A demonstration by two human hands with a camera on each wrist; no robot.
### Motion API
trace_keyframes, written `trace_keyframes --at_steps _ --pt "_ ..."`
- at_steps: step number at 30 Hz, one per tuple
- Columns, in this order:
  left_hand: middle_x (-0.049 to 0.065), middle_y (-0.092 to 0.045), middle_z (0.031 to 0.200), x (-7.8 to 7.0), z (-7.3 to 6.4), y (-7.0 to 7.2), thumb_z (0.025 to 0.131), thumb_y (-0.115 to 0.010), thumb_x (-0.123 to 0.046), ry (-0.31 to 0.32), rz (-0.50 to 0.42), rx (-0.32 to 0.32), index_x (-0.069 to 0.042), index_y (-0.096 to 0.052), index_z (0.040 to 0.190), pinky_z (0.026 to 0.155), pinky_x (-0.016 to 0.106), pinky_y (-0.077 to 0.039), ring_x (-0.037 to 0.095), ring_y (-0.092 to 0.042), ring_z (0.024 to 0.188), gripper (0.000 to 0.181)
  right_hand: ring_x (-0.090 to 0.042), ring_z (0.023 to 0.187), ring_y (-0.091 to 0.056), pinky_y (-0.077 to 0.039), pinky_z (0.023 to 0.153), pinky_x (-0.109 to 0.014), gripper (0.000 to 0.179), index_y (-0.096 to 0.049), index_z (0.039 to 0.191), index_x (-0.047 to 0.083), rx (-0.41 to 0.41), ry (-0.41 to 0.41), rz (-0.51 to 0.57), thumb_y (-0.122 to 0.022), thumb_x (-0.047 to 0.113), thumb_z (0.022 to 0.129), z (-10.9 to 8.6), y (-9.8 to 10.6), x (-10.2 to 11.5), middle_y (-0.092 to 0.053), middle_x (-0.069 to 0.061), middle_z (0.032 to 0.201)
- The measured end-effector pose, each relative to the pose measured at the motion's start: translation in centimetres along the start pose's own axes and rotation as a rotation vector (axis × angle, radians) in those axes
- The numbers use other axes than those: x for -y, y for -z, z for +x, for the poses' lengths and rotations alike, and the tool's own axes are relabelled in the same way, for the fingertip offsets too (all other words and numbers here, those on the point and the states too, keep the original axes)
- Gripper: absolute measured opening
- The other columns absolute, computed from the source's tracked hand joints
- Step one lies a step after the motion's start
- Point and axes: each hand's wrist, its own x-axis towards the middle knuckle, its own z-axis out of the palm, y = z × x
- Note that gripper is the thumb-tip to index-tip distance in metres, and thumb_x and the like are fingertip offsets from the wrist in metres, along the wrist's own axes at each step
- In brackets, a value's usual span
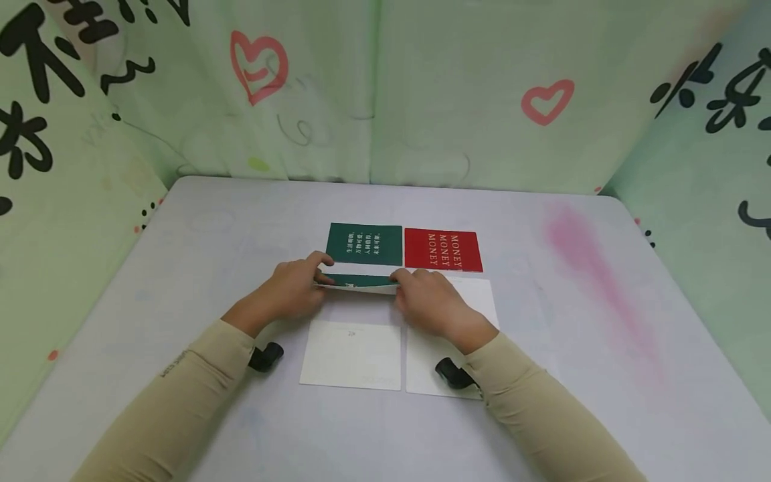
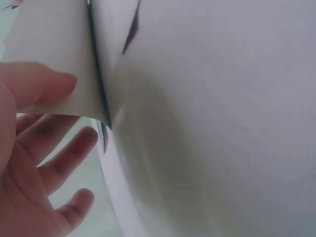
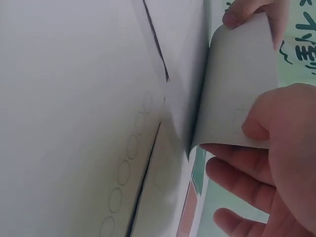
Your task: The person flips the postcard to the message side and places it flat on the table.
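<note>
Both hands hold one postcard [image 1: 360, 280] with a green face and a plain white back, tipped up off the table. My left hand [image 1: 299, 282] pinches its left end, the thumb [image 2: 47, 86] on the white back and fingers behind. At the right end my right hand [image 1: 430, 300] grips it the same way, its thumb [image 3: 256, 121] across the back. In the right wrist view the card bows into a curve. Just beyond lie a green postcard [image 1: 365, 244] with white writing and a red postcard [image 1: 443, 250] reading MONEY.
Nearer the body, a white card [image 1: 351, 355] lies flat at left and another white card [image 1: 430, 351] at right, beneath the right wrist. A third white card [image 1: 476, 294] is partly behind the right hand. Green curtains [image 1: 452, 94] border the white table [image 1: 211, 221].
</note>
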Motion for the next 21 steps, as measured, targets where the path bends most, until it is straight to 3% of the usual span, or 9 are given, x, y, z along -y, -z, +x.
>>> trace_keyframes --at_steps 3,7,11,14,18,21 --pt "0.013 -0.071 0.117 0.0 -0.23 0.3 0.096 -0.062 -0.009 0.036 -0.072 -0.053 -0.007 -0.044 0.137 0.094 0.047 -0.044 0.031 -0.062 0.109 0.045 -0.026 0.09 -0.065 -0.054 0.083 -0.037 0.038 -0.057 0.13 0.003 -0.037 -0.035 0.078 -0.064 0.015 0.096 -0.07 0.12 -0.15 -0.069 -0.013 0.109" --pt "0.02 -0.069 0.118 0.0 -0.46 0.55 0.098 -0.063 -0.01 0.075 -0.194 -0.104 -0.008 -0.038 0.138 0.087 0.043 -0.049 0.03 -0.063 0.104 0.047 -0.024 0.082 -0.067 -0.056 0.079 -0.036 0.038 -0.055 0.128 0.003 -0.149 -0.06 0.199 -0.068 0.014 0.094 -0.25 0.32 -0.37 -0.07 -0.013 0.104" --pt "0.02 -0.07 0.114 -0.04 -0.58 0.45 0.098 -0.064 -0.01 0.075 -0.293 -0.191 -0.006 -0.036 0.138 0.085 0.042 -0.051 0.029 -0.065 0.101 0.049 -0.024 0.077 -0.067 -0.057 0.074 -0.035 0.039 -0.05 0.125 0.002 -0.275 -0.065 0.332 -0.07 0.011 0.093 -0.41 0.41 -0.4 -0.07 -0.014 0.098" --pt "0.017 -0.07 0.112 -0.09 -0.59 0.29 0.096 -0.067 -0.008 0.081 -0.352 -0.267 -0.006 -0.036 0.137 0.081 0.04 -0.051 0.029 -0.065 0.096 0.051 -0.026 0.085 -0.068 -0.058 0.077 -0.036 0.041 -0.047 0.125 0.003 -0.331 -0.086 0.42 -0.071 0.01 0.093 -0.48 0.34 -0.36 -0.07 -0.015 0.101" --pt "0.014 -0.063 0.112 -0.06 -0.52 -0.04 0.094 -0.069 -0.005 0.085 -0.382 -0.297 -0.007 -0.038 0.134 0.082 0.04 -0.052 0.029 -0.065 0.095 0.051 -0.026 0.089 -0.067 -0.057 0.08 -0.038 0.035 -0.052 0.122 0.002 -0.361 -0.106 0.438 -0.07 0.009 0.093 -0.45 0.05 -0.54 -0.067 -0.014 0.107" --pt "0.013 -0.059 0.107 -0.05 -0.39 -0.3 0.094 -0.069 -0.004 0.062 -0.319 -0.279 -0.004 -0.048 0.127 0.084 0.039 -0.053 0.029 -0.062 0.096 0.04 -0.026 0.09 -0.066 -0.057 0.08 -0.037 0.028 -0.06 0.118 0.001 -0.342 -0.092 0.395 -0.07 0.01 0.093 -0.32 -0.15 -0.71 -0.066 -0.014 0.111"
